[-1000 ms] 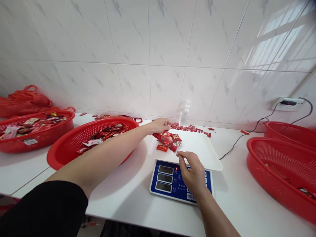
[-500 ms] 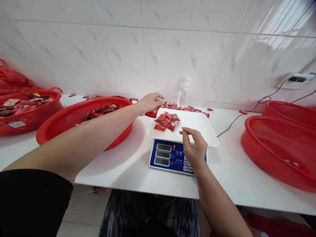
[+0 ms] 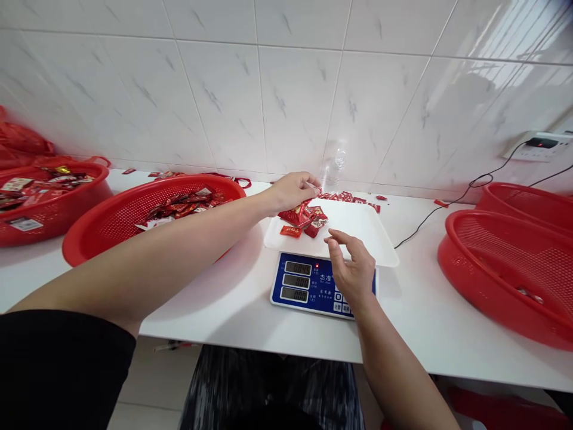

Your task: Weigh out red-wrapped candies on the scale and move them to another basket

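Observation:
My left hand (image 3: 293,194) reaches over the back left of the white scale pan (image 3: 358,236). Its fingers are pinched on a shiny red packet (image 3: 294,215) that hangs just above, or touches, the small pile there. Around it lie small red wrapped packets (image 3: 316,226) and an orange-red one (image 3: 290,231). My right hand (image 3: 353,266) hovers over the front of the blue electronic scale (image 3: 295,304), covering part of its keys. Its fingers are loosely curved and apart, with nothing between them. The scale's display (image 3: 298,282) is lit.
To the left stand a red basket of packets (image 3: 107,206) and another filled red basket (image 3: 49,215). Red baskets (image 3: 470,286) also stand at right. Loose red packets (image 3: 344,197) and a clear plastic bottle (image 3: 333,167) line the wall. A black cable (image 3: 425,221) runs to a socket (image 3: 537,146).
My left hand has moved right with the red packet, from beside the pan's left edge to over the pile. The right hand stays almost in place, its fingers slightly looser.

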Demonstrator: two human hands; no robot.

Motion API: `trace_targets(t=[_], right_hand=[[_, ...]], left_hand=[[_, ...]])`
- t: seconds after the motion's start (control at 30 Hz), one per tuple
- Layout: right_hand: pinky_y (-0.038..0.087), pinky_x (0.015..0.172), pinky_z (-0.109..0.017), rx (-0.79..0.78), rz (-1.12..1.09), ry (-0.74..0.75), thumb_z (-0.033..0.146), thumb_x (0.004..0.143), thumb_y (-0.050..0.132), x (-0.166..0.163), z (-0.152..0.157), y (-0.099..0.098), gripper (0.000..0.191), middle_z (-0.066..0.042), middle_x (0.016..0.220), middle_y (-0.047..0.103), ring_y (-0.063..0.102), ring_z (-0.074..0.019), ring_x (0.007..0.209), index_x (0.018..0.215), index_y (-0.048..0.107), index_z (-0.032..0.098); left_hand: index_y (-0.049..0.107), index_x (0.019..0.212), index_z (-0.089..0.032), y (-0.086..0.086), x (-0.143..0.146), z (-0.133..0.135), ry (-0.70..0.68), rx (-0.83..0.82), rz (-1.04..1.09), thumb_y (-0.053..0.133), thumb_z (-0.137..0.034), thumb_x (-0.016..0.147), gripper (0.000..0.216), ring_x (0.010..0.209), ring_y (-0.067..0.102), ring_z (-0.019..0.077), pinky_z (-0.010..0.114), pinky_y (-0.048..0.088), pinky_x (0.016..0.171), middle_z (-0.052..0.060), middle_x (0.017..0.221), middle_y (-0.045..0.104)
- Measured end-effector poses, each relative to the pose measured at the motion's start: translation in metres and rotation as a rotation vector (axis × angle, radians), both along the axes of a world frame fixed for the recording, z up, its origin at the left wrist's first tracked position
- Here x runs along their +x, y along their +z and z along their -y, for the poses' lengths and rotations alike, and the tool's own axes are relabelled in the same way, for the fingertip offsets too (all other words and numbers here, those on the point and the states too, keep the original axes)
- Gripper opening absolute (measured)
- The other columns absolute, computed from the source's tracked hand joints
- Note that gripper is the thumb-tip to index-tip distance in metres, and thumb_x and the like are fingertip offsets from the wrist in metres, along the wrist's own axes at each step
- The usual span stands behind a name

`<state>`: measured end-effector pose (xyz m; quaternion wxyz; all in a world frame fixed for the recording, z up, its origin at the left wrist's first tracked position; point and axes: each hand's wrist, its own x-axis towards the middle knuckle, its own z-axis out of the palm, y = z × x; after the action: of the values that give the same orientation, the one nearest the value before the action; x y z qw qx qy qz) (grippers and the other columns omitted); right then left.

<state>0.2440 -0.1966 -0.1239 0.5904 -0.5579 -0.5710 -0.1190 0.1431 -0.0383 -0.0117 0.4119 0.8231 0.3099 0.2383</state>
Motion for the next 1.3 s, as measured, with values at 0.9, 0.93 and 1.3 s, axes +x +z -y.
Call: trace_targets(t=[0.9, 0.93, 1.3], right_hand=[[0.049, 0.078, -0.034, -0.088, -0.324, -0.013, 0.038, 0.092, 0.053, -0.003, 0.001, 0.000, 0.023, -0.002, 0.086, 0.070, 0.065, -0.0180, 0.084, 0.105, 0.064, 0.022], [0.049, 0.078, -0.034, -0.086, -0.316, -0.011, 0.038, 0.092, 0.053, -0.003, 0.001, 0.000, 0.023, -0.002, 0.086, 0.070, 0.065, -0.0183, 0.084, 0.105, 0.064, 0.022], [0.050, 0.080, -0.035, -0.053, -0.259, 0.009, 0.036, 0.093, 0.053, -0.003, 0.001, -0.002, 0.022, -0.003, 0.087, 0.071, 0.067, -0.0190, 0.084, 0.105, 0.064, 0.021]], left_hand=[[0.054, 0.110, -0.017, -0.015, -0.020, -0.016, 0.202, -0.169, 0.031, 0.055, -0.017, 0.085, 0.024, 0.075, 0.065, 0.0151, 0.030, 0.054, 0.068, 0.007, 0.092, 0.067], [0.052, 0.116, -0.017, -0.021, -0.021, -0.021, 0.222, -0.112, -0.037, 0.055, -0.018, 0.086, 0.030, 0.082, 0.066, 0.0172, 0.033, 0.054, 0.074, 0.009, 0.100, 0.067], [0.035, 0.146, -0.026, -0.056, 0.004, -0.024, -0.026, 0.471, -0.714, 0.035, -0.067, 0.086, 0.072, 0.144, 0.017, 0.0365, 0.054, 0.018, 0.111, 0.011, 0.156, 0.027]])
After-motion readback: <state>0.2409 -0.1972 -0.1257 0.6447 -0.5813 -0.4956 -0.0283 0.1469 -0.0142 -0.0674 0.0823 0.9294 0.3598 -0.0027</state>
